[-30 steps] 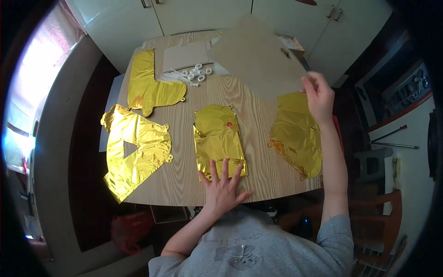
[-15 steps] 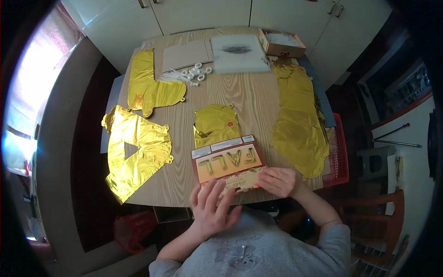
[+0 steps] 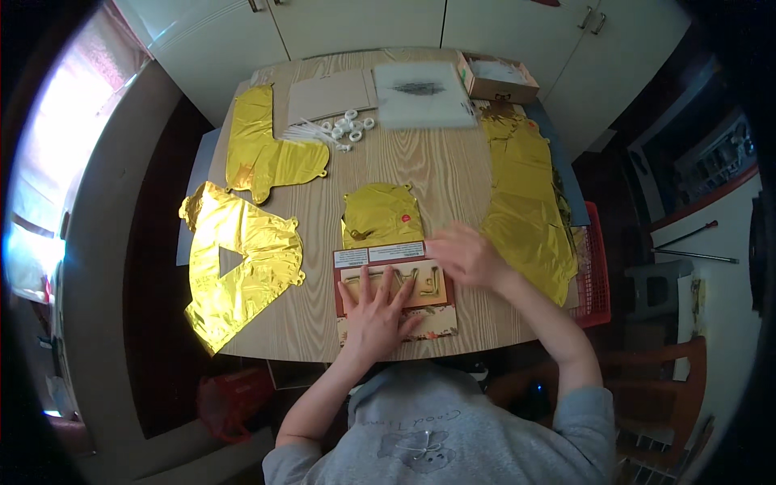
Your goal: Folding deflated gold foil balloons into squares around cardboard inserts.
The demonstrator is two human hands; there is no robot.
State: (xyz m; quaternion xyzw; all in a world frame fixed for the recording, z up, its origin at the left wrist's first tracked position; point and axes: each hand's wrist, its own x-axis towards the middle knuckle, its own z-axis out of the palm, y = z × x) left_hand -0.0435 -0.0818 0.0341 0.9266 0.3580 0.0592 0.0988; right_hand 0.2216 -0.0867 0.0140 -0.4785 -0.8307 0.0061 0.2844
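Observation:
A flat printed card package [image 3: 431, 297], red and orange with gold letters pictured on it, lies near the table's front edge. Its lower flap is cream with a leafy floral print. My left hand [image 3: 375, 318] rests flat on the package, fingers spread. At the package's upper right corner is my right hand [image 3: 466, 257], its fingers bent and blurred; whether they pinch the corner is unclear. Just beyond the package, a folded gold foil balloon [image 3: 381, 212] with a small red spot lies against its far edge.
An A-shaped gold foil balloon [image 3: 277, 259] and an L-shaped one [image 3: 257, 153] lie at the left. Another gold balloon [image 3: 527, 202] spreads along the right. Farther back are white ribbon rolls [image 3: 354, 127], white straws [image 3: 305, 132], a translucent sheet [image 3: 424, 97] and an open box [image 3: 503, 87].
The package has straightened and lies flatter. My left hand has moved forward from its near edge onto its face. My right hand has moved from the lower right side to the upper right corner.

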